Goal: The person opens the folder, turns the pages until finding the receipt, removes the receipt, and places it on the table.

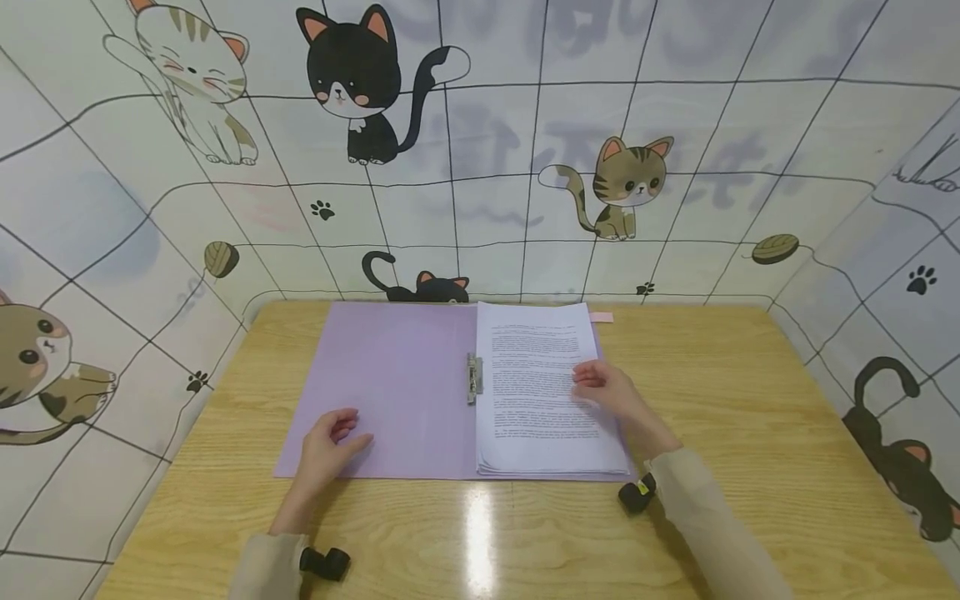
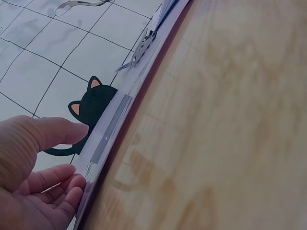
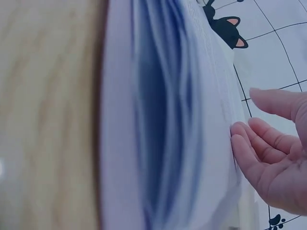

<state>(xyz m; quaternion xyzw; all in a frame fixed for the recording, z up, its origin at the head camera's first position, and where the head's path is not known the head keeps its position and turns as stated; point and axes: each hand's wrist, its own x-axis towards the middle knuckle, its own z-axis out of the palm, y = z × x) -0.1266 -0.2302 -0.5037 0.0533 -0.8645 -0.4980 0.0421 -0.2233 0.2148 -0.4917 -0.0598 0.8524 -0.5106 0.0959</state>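
Observation:
A purple ring binder folder [image 1: 397, 375] lies spread flat on the table. Printed sheets [image 1: 534, 375] rest on its right side, next to a metal clip [image 1: 474, 379] at the spine. My left hand [image 1: 327, 446] is over the lower left cover, its fingers loosely bent and thumb apart; nothing is between them in the left wrist view. Over the right edge of the sheets is my right hand [image 1: 609, 392], fingertips at or near the paper. The right wrist view shows its thumb apart from the fingers, and the sheets' lower edges [image 3: 177, 120] fanned and blurred.
The wooden table [image 1: 712, 383] stretches out on both sides of the folder. Behind it and at the sides hangs a white cloth [image 1: 495, 208] with cat drawings and grid lines. A pink tab [image 1: 602, 317] sticks out at the folder's upper right.

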